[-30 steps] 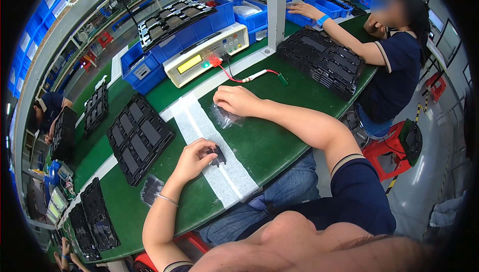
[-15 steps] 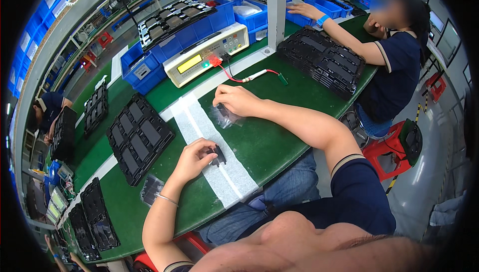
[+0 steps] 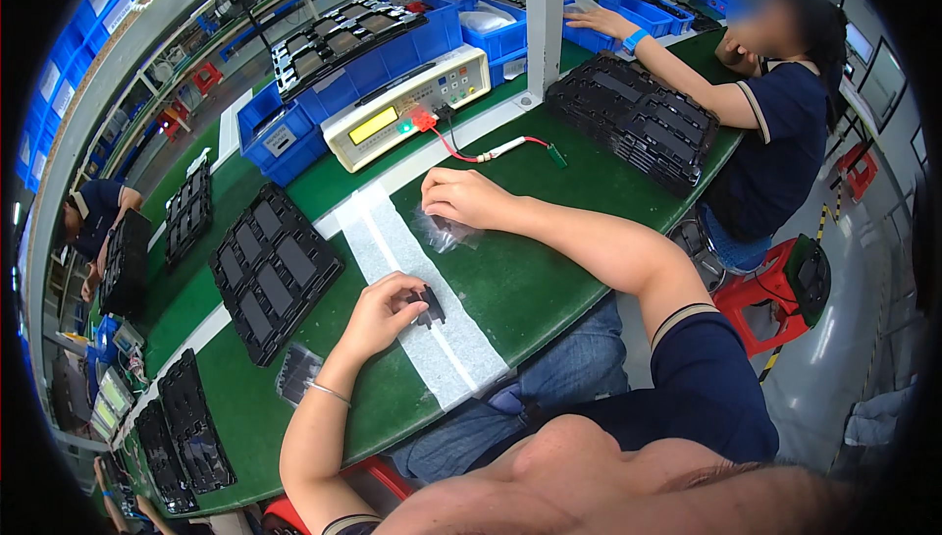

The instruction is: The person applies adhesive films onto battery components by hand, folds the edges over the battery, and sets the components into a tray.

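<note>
My left hand [image 3: 385, 317] pinches a small black flat part [image 3: 426, 306] over the pale cloth strip [image 3: 459, 358] that lies across the green table. Thumb and fingers are closed on the part's left side, and its right edge juts out. To the far right, my right hand [image 3: 459, 197] reaches over a clear plastic bag [image 3: 449, 234] with dark contents. Its fingers are bent and pressed together at the bag's upper edge. Whatever sits between those fingertips is hidden.
Left of the strip lies a black compartment tray [image 3: 275, 275] with grey pieces; another clear bag [image 3: 297, 374] is near my left wrist. A cream meter [image 3: 407, 108] with red leads stands beyond, beside blue bins [image 3: 280, 137]. Stacked black trays [image 3: 638, 118] lie right, near a seated co-worker [image 3: 785, 133].
My right hand's fingers have shifted slightly at the bag. My left hand keeps its place with the black part. A co-worker's hands at the far top have lifted a little.
</note>
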`<action>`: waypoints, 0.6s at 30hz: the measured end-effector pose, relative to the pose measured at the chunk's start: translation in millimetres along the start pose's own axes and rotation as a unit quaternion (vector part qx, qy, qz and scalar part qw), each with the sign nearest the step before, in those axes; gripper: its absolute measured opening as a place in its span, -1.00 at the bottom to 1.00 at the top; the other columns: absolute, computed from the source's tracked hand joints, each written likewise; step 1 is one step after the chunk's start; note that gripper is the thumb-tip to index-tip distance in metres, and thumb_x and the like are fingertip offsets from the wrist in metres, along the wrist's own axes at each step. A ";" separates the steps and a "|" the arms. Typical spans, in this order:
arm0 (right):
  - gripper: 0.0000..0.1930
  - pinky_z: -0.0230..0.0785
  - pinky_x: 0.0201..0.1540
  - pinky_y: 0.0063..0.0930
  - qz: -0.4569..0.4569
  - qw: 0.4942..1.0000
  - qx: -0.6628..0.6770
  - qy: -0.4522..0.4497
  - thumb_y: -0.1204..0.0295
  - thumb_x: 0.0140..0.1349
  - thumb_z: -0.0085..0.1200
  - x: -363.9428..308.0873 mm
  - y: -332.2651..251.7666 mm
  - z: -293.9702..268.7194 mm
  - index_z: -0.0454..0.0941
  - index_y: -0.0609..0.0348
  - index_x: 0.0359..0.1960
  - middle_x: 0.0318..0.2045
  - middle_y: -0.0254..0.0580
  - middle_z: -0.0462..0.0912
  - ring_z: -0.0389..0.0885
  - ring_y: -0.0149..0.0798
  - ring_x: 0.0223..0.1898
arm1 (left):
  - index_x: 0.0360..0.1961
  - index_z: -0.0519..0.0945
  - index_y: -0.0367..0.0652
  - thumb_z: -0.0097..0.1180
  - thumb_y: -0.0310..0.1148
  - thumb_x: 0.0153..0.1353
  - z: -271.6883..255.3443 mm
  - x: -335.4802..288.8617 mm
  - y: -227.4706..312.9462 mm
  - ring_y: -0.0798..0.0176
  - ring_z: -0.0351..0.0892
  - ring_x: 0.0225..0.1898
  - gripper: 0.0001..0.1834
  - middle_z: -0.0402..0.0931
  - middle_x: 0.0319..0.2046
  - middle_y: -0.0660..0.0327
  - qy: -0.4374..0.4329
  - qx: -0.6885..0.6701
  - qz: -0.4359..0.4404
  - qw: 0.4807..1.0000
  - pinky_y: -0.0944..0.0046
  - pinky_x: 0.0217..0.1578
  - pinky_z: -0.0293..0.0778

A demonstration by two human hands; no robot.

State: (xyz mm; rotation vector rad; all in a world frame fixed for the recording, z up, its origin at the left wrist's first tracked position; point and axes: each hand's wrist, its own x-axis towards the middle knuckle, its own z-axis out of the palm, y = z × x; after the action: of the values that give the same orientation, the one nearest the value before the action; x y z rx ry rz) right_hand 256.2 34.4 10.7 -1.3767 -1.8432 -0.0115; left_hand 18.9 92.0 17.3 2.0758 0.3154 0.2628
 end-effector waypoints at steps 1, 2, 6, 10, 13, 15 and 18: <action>-0.93 0.40 -0.28 -0.35 0.000 1.000 0.000 0.000 0.47 -0.01 0.07 0.2 -0.4 0.0 0.52 0.18 -0.48 -0.39 -0.23 0.48 0.52 -0.14 -0.36 | -0.30 0.51 -0.26 0.17 -0.59 -0.07 -0.1 0.1 0.1 0.48 0.39 -0.47 -0.76 0.41 -0.43 0.26 -0.002 0.000 -0.005 1.000 0.51 -0.46 0.36; -0.94 0.40 -0.28 -0.36 -0.006 1.000 0.001 0.013 0.48 -0.01 0.07 0.4 -1.0 0.1 0.52 0.18 -0.47 -0.39 -0.23 0.49 0.52 -0.14 -0.36 | -0.30 0.51 -0.26 0.17 -0.59 -0.07 0.1 0.3 0.0 0.48 0.39 -0.47 -0.76 0.41 -0.43 0.26 -0.002 0.000 -0.005 1.000 0.51 -0.46 0.36; -0.92 0.40 -0.28 -0.36 -0.026 0.999 -0.004 0.037 0.51 -0.02 0.07 1.6 -0.1 0.8 0.52 0.16 -0.44 -0.38 -0.24 0.51 0.53 -0.14 -0.35 | -0.29 0.51 -0.26 0.17 -0.59 -0.07 1.0 0.5 -2.1 0.47 0.39 -0.47 -0.76 0.42 -0.42 0.26 0.001 -0.007 0.002 1.000 0.51 -0.46 0.36; -0.89 0.40 -0.26 -0.36 -0.024 0.999 0.000 0.032 0.52 -0.02 0.07 1.3 0.3 0.8 0.51 0.16 -0.41 -0.36 -0.23 0.52 0.53 -0.13 -0.32 | -0.29 0.51 -0.26 0.17 -0.59 -0.07 1.0 0.6 -4.4 0.47 0.39 -0.47 -0.76 0.43 -0.42 0.25 0.002 -0.012 0.005 1.000 0.50 -0.47 0.35; -0.85 0.40 -0.25 -0.35 -0.024 0.999 0.001 0.030 0.53 -0.04 0.08 1.3 -0.5 1.6 0.50 0.16 -0.37 -0.35 -0.23 0.52 0.53 -0.12 -0.30 | -0.29 0.51 -0.26 0.16 -0.58 -0.06 0.0 0.1 -1.2 0.46 0.39 -0.46 -0.76 0.43 -0.42 0.25 -0.002 0.002 0.004 1.000 0.49 -0.46 0.36; -0.83 0.40 -0.23 -0.34 -0.020 0.999 0.013 0.036 0.52 -0.05 0.09 1.2 -1.2 1.9 0.50 0.15 -0.35 -0.34 -0.22 0.52 0.52 -0.10 -0.29 | -0.30 0.51 -0.27 0.17 -0.58 -0.06 -0.2 0.1 -0.4 0.46 0.39 -0.46 -0.77 0.43 -0.42 0.25 -0.001 0.003 0.002 1.000 0.49 -0.46 0.36; -0.84 0.40 -0.27 -0.33 -0.023 0.999 0.021 0.009 0.48 -0.04 0.10 0.1 -0.5 2.4 0.49 0.14 -0.37 -0.36 -0.23 0.51 0.52 -0.11 -0.32 | -0.30 0.50 -0.27 0.16 -0.58 -0.06 0.0 0.7 0.7 0.46 0.39 -0.46 -0.77 0.43 -0.41 0.25 -0.001 0.005 0.003 1.000 0.50 -0.46 0.36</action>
State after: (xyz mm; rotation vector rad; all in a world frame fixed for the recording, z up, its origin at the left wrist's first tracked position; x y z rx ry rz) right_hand 254.3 35.4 9.3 -1.3008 -1.8498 -0.0090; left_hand 19.7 91.9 18.0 2.0863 0.3099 0.2629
